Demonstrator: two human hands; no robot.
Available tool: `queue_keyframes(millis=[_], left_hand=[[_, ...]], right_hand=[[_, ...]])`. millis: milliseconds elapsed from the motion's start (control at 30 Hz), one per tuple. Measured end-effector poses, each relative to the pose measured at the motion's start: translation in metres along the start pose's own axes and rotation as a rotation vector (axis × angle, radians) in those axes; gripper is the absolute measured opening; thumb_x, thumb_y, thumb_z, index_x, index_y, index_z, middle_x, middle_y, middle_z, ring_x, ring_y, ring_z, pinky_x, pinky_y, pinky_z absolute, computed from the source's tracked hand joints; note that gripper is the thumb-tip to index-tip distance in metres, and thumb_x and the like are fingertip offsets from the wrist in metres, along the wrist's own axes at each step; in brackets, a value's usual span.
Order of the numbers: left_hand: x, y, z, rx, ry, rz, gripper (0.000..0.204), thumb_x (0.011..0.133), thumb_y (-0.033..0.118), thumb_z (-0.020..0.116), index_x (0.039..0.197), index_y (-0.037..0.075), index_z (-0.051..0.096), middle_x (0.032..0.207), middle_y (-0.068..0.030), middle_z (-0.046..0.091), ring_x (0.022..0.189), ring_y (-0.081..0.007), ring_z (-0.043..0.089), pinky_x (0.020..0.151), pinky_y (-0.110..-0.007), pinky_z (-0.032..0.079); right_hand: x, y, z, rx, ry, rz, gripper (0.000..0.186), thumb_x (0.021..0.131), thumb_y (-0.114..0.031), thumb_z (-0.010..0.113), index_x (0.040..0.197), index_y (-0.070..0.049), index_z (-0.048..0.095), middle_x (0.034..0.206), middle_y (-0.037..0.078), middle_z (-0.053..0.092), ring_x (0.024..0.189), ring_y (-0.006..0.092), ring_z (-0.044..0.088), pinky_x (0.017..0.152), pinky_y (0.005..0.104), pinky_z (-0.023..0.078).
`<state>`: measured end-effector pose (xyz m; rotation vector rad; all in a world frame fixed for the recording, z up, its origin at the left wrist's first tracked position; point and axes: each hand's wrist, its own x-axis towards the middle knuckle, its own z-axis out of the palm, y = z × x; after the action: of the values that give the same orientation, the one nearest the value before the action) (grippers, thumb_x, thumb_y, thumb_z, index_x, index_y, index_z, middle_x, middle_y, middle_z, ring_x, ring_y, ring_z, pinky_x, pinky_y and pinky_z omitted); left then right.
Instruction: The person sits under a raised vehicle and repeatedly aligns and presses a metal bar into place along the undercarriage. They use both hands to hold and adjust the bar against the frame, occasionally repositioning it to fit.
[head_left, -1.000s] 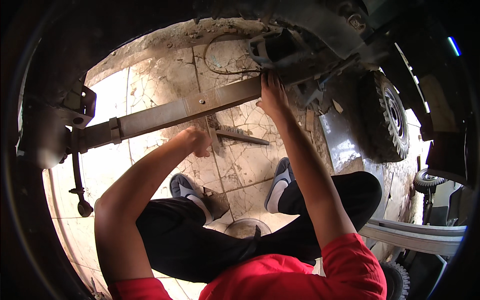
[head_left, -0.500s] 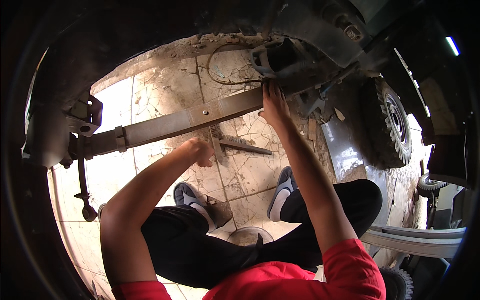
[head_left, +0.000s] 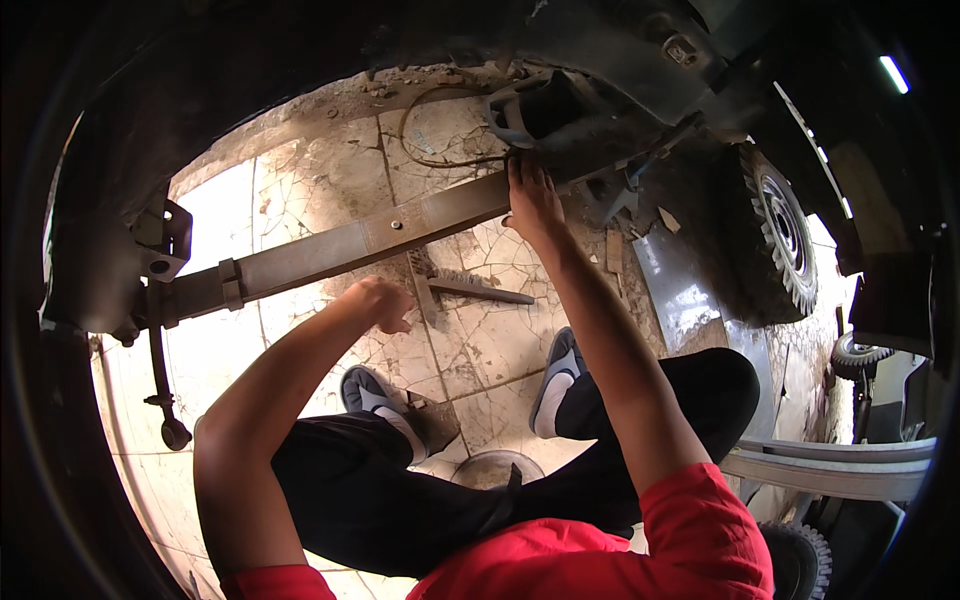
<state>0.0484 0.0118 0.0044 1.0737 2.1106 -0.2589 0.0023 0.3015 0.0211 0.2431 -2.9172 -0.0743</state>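
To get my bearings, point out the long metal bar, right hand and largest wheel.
Long metal bar (head_left: pixel 335 246), head view: wide face.
Right hand (head_left: pixel 535 203), head view: its back.
Largest wheel (head_left: pixel 787 230), head view: metal centre.

A long steel leaf spring (head_left: pixel 310 250), dull gray-brown and worn, slants across the view above a cracked tile floor (head_left: pixel 480 345), running from low on the left to higher on the right. Its broad, flat face is turned up, the darker edge showing below. A small pale bolt head (head_left: pixel 396 225) sits midway in a browner patch, while a metal clip (head_left: pixel 230 284) wraps the band near its shadowed left end.
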Motion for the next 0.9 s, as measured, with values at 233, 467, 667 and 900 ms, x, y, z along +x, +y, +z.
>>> queue_keyframes(millis=[233, 467, 667, 900], left_hand=[[0.002, -0.004, 0.005, 0.027, -0.037, -0.017, 0.05, 0.092, 0.05, 0.064, 0.115, 0.006, 0.07, 0.112, -0.0158, 0.072, 0.108, -0.0326, 0.068, 0.093, -0.044, 0.053], [0.001, 0.003, -0.003, 0.025, 0.004, 0.011, 0.051, 0.092, 0.051, 0.063, 0.116, 0.007, 0.069, 0.113, -0.0156, 0.072, 0.11, -0.0329, 0.067, 0.093, -0.045, 0.054], [0.002, 0.002, -0.002, 0.027, -0.083, -0.048, 0.054, 0.09, 0.05, 0.066, 0.127, 0.011, 0.063, 0.119, -0.0139, 0.07, 0.113, -0.0333, 0.065, 0.096, -0.045, 0.051], [0.014, -0.002, 0.002, 0.028, -0.045, 0.006, 0.057, 0.089, 0.05, 0.067, 0.132, 0.012, 0.061, 0.12, -0.0129, 0.069, 0.113, -0.0328, 0.065, 0.097, -0.045, 0.051]], right_hand=[[-0.015, 0.004, 0.002, 0.032, -0.009, -0.043, 0.118, 0.06, -0.029, 0.094, 0.151, 0.004, 0.027, 0.156, 0.029, 0.027, 0.145, 0.0411, 0.031, 0.12, 0.045, 0.03], [0.003, 0.0, 0.005, -0.014, 0.011, -0.01, 0.114, 0.06, -0.029, 0.093, 0.149, 0.005, 0.03, 0.154, 0.03, 0.029, 0.144, 0.0386, 0.034, 0.118, 0.0445, 0.032], [-0.015, 0.009, 0.02, -0.086, 0.124, -0.06, 0.1, 0.068, -0.018, 0.086, 0.148, 0.006, 0.031, 0.153, 0.03, 0.032, 0.144, 0.0398, 0.035, 0.119, 0.0445, 0.032], [0.007, 0.005, 0.018, -0.032, 0.055, 0.005, 0.116, 0.06, -0.022, 0.093, 0.151, 0.004, 0.026, 0.156, 0.03, 0.026, 0.145, 0.0409, 0.031, 0.12, 0.0448, 0.03]])
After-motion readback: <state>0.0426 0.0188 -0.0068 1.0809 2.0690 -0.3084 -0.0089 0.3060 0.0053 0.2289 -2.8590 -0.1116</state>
